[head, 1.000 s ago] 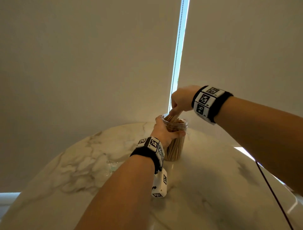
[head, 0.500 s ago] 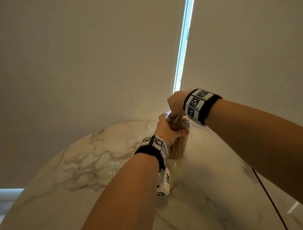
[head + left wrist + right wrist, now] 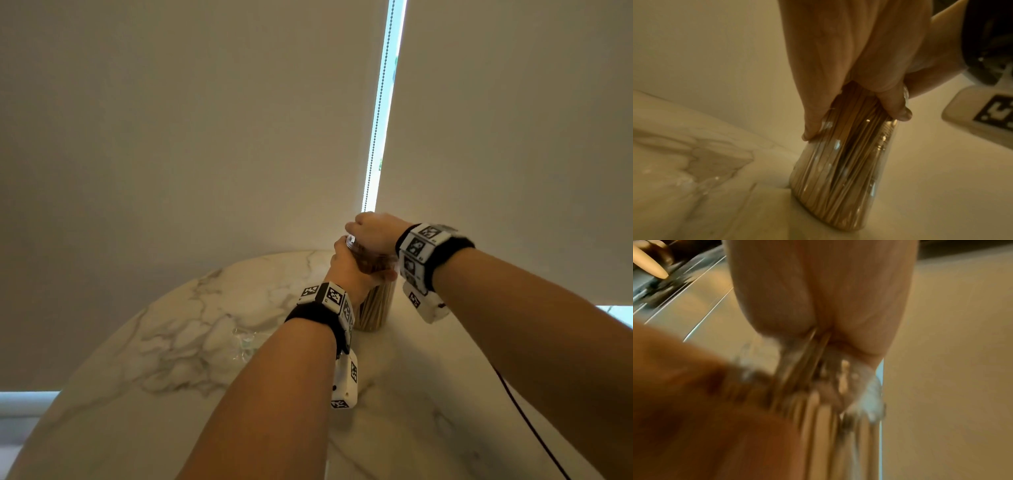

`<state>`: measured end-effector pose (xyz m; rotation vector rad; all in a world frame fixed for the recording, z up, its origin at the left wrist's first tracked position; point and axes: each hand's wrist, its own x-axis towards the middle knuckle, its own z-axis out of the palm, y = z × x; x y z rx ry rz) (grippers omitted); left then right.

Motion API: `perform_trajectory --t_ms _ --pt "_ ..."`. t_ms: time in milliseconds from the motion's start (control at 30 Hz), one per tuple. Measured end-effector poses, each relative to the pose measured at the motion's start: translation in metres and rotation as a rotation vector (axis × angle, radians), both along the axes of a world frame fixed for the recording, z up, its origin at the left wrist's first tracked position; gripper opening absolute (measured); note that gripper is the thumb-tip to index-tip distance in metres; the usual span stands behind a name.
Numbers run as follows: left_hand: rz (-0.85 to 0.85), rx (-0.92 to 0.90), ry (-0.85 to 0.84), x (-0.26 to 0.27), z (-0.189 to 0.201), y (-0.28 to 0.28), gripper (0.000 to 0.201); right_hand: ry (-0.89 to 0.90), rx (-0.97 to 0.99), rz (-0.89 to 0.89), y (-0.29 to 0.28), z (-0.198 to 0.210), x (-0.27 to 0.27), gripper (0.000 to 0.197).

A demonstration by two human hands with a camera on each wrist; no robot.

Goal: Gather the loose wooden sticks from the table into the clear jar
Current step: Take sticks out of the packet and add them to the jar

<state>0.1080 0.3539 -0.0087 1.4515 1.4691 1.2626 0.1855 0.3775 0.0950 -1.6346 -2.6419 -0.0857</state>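
The left hand (image 3: 346, 270) is wrapped around the upper part of the clear jar (image 3: 373, 308); the fingers (image 3: 894, 104) are curled on one side of the glass and the thumb presses on the other side. The jar stands upright on the marble table (image 3: 171, 342), directly under this hand, and it is packed with wooden sticks (image 3: 840, 162) that stand on end inside it.

The right hand (image 3: 371, 231) is just above the left one, on top of the jar mouth. Its fingers are bunched together and point down into the opening. In the right wrist view some sticks come out between the fingertips, so it seems to pinch a few of them, but this picture is blurred and I cannot tell the grip exactly.

To the left of the left hand, near its wrist, a clear crinkled thing (image 3: 245, 342) lies on the table; what it is, I cannot tell. Beyond both hands the round table edge is near, and behind it hang beige blinds (image 3: 205, 137) with a bright gap (image 3: 380, 102) and a bead chain in it.

Both wrists carry black bands with white blocks (image 3: 346, 383) that bear black-and-white square code marks; no readable words are seen.
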Motion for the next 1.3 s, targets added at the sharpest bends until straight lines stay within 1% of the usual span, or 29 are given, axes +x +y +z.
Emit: perform_trajectory --t_ms 67,100,133,167,200,300,333,400,467,500,600,667,733,833,867,933,967,1000,1100,1200,1233,1300 --pt "-0.006 0.004 -0.007 0.000 -0.002 0.001 0.126 0.105 -0.151 -0.040 0.006 0.011 0.011 0.043" --pt "-0.011 0.004 0.003 -0.001 -0.002 0.001 0.124 0.213 -0.245 -0.051 0.009 0.016 0.017 0.038" --pt "-0.010 0.009 0.011 -0.002 -0.003 0.002 0.121 0.314 -0.321 -0.045 0.012 0.020 0.024 0.028" --pt "-0.008 0.016 0.016 -0.003 -0.004 0.002 0.117 0.371 -0.361 -0.024 0.013 0.023 0.030 0.019" --pt "-0.008 0.020 0.019 -0.003 -0.005 0.003 0.115 0.370 -0.342 -0.002 0.015 0.023 0.035 0.014" --pt "-0.020 0.026 0.017 -0.003 -0.005 0.002 0.118 0.202 -0.113 0.001 0.019 0.013 0.035 0.012" --pt "-0.021 0.024 0.012 -0.003 -0.005 0.002 0.119 0.164 -0.081 0.002 0.018 0.011 0.032 0.013" --pt "-0.021 0.023 0.006 -0.003 -0.005 0.001 0.120 0.122 -0.110 0.003 0.018 0.012 0.031 0.018" --pt "-0.014 0.027 0.006 -0.003 -0.006 0.001 0.120 0.162 -0.167 -0.005 0.016 0.019 0.036 0.019" --pt "-0.012 0.032 0.006 -0.003 -0.006 0.001 0.120 0.169 -0.151 -0.005 0.017 0.020 0.038 0.020" --pt "-0.023 0.027 -0.001 -0.003 -0.007 0.002 0.121 0.119 -0.021 0.028 0.016 0.006 0.034 0.014" --pt "-0.020 0.020 -0.002 -0.002 -0.006 0.001 0.125 0.100 -0.008 0.052 0.016 0.003 0.031 0.016" --pt "-0.009 0.015 0.002 -0.002 -0.006 0.000 0.125 0.140 -0.047 0.031 0.016 0.010 0.032 0.017" --pt "0.004 0.015 -0.007 -0.003 -0.007 0.002 0.117 0.304 -0.068 0.012 0.017 0.009 0.029 0.020" --pt "0.011 0.012 0.001 -0.003 -0.007 0.003 0.114 0.323 -0.052 0.023 0.016 0.003 0.024 0.019" --pt "0.026 0.006 0.025 -0.002 -0.006 0.004 0.112 0.378 0.000 0.034 0.016 -0.008 0.016 0.008" --pt "0.030 0.005 0.030 -0.001 -0.006 0.004 0.111 0.398 0.020 0.026 0.016 -0.010 0.015 0.007" --pt "0.031 0.003 0.029 -0.001 -0.007 0.004 0.111 0.392 0.022 0.021 0.017 -0.009 0.017 0.009" --pt "0.028 0.009 0.020 -0.003 -0.007 0.003 0.111 0.263 -0.044 0.011 0.014 -0.001 0.024 0.009" --pt "0.021 0.015 0.018 -0.003 -0.007 0.003 0.109 0.156 -0.067 0.049 0.009 0.003 0.026 0.018" --pt "0.022 0.020 0.019 -0.003 -0.008 0.003 0.109 0.170 -0.061 0.055 0.009 0.005 0.028 0.018" --pt "0.027 0.029 0.029 -0.003 -0.009 0.003 0.112 0.324 -0.060 0.052 0.012 0.006 0.032 0.014"
